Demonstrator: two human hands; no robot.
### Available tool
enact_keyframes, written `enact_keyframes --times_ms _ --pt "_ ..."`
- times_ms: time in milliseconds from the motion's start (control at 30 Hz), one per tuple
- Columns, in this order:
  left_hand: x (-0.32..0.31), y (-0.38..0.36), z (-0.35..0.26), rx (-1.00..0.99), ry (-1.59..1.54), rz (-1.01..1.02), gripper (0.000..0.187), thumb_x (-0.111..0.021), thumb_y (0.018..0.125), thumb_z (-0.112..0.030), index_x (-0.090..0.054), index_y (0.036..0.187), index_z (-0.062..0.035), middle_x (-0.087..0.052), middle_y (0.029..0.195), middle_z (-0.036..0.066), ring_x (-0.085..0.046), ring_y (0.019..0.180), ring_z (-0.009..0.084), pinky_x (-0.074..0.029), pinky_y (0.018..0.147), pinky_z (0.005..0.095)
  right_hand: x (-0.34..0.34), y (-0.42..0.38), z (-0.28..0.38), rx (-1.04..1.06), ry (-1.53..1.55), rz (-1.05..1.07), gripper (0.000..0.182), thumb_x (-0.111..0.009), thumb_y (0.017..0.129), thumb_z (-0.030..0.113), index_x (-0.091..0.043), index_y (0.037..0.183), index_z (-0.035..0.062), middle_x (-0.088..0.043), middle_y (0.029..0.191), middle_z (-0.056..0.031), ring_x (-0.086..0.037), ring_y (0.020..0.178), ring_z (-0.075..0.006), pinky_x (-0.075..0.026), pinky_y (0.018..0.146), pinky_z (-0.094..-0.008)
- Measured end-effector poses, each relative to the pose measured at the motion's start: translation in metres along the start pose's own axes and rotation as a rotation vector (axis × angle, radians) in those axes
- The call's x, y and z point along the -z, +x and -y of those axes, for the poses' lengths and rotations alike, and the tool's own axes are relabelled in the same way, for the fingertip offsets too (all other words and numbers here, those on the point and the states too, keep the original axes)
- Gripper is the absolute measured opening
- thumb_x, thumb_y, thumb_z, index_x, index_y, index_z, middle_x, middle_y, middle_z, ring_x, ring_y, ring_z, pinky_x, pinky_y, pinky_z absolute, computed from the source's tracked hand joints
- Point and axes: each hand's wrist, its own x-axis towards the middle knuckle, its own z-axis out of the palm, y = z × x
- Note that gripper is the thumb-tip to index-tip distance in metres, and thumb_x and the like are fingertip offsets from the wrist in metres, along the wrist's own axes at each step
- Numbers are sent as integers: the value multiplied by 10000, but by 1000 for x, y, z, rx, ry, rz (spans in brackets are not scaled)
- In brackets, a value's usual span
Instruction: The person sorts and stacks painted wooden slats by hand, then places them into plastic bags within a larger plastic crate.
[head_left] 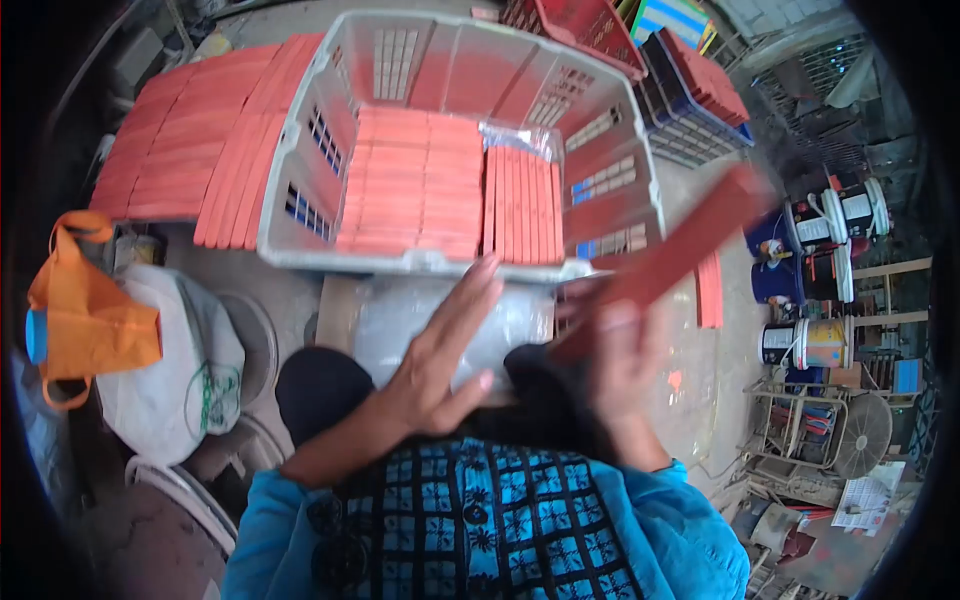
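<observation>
My right hand [630,365] grips a long red bar [685,245], tilted up to the right and smeared by motion. Its material is hard to tell. My left hand [440,360] is open with nothing in it, fingers stretched toward the near rim of a grey plastic crate [420,262]. Inside the crate lie rows of similar red bars [410,185], with another group standing on edge [523,205] at its right. Some clear plastic film [520,140] shows behind that group. Below the crate, between my knees, is a clear plastic sheet [400,320].
Many red bars [190,130] are stacked left of the crate, and a few more [709,290] lie at the right. An orange bag [105,310] rests against a white sack [165,360]. Paint buckets [800,345] and a fan [863,435] stand along the right.
</observation>
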Motion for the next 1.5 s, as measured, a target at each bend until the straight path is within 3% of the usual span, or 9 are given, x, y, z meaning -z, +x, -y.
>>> enact_keyframes --times_ms 133,333,500,567,733,867,1033,1200,1500 --pt "6 -13 8 312 176 35 460 -491 790 -95 -487 1236 17 -560 1185 208 -527 1128 334 -380 969 374 121 -5 -25 -130 -259 -462 239 -491 943 269 -502 1026 45 -588 780 -60 -530 600 -77 -445 540 -226" --pt "-1 -63 67 801 714 503 313 -474 799 -184 -638 1020 -32 -598 1090 206 -560 1022 352 -426 907 414 288 -147 -186 -456 -1256 -446 330 -527 873 200 -558 1176 74 -620 854 -215 -598 803 -396 -454 728 -451" --pt "-46 -119 132 954 686 898 392 -494 729 -245 -657 996 -10 -621 1061 198 -582 1016 353 -449 879 448 306 -200 -198 -913 -1375 -325 442 -557 856 241 -497 1261 74 -590 1031 -233 -577 946 -395 -469 792 -449" --pt "-61 -144 137 884 723 983 414 -492 727 -259 -651 1018 -13 -615 1086 197 -583 1025 347 -451 879 442 309 -190 -203 -588 -1503 -435 470 -561 859 254 -480 1274 49 -582 1066 -221 -566 994 -364 -466 811 -438" --pt "-65 -151 135 986 627 1130 450 -493 721 -285 -642 1055 -22 -609 1106 200 -584 1032 343 -460 874 428 188 -66 -115 -172 -587 -410 392 -566 864 178 -521 1213 4 -598 1070 -153 -578 971 -242 -458 816 -344" --pt "-70 -155 147 1003 656 1122 427 -467 738 -334 -675 989 -59 -635 1034 186 -590 992 352 -453 874 418 59 -59 -182 -559 -84 337 255 -583 793 92 -637 1033 29 -658 876 -124 -638 747 -190 -493 668 -304" --pt "-74 -141 137 1064 603 1166 503 -480 720 -366 -647 1045 -20 -601 1112 213 -576 1040 353 -457 881 419 -27 -150 -278 -980 -870 442 957 -725 703 367 -177 1425 60 -268 1403 -280 -324 1274 -416 -267 1044 -536" --pt "-68 -135 126 1092 551 1170 509 -469 736 -364 -632 1081 -27 -591 1144 202 -571 1055 345 -447 896 412 -13 -174 -290 -958 -932 490 506 -605 778 177 -445 1241 49 -589 1125 -201 -550 1087 -338 -310 964 -569" --pt "-51 -92 122 1114 841 676 490 -433 824 -349 -555 1179 -35 -533 1233 181 -513 1131 338 -405 945 431 -31 -142 -219 -414 -795 333 100 -561 771 44 -619 849 19 -609 844 -198 -602 791 -367 -466 708 -448"
